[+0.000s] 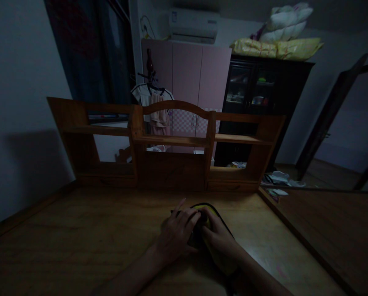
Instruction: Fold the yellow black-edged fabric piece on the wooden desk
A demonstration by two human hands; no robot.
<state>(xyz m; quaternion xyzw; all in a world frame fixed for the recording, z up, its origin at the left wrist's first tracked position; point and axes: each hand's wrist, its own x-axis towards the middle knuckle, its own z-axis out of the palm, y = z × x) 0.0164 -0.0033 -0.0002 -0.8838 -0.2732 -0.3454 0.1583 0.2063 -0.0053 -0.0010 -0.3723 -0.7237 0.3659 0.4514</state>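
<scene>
A yellow-and-black case (220, 260), apparently soft-sided, lay on the wooden board (79, 234), right of its middle and well short of the far edge. Dark trim ran along its rim, and its long side slanted toward the near right. The right hand (219, 237) grasped it, the fingers bent over the top and the thumb pressed in against a dark, rounded part. The left hand (176, 230) gripped its left side, fingers curled over and thumb below, with one finger sticking out; what lay between the two hands was too dim to make out.

Along the board's far edge stood a wooden shelf unit (171, 141) with an arched middle, a left drawer (106, 182) and a right drawer (233, 187). A raised rail (290, 226) bounded the right edge, and a pale wall (17, 98) rose by the left edge.

Beyond the far left corner hung a dark curtain (88, 45); nearer the middle were clothes (155, 102) on hangers. Behind the shelf unit stood a pink wardrobe (187, 74), below an air conditioner (194, 25), and next to it a black cabinet (290, 82) carrying a yellow bundle (295, 49) and a white bundle (287, 25). Past the far right corner lay pale loose items (278, 177), with a dark door (327, 119) farther right.
</scene>
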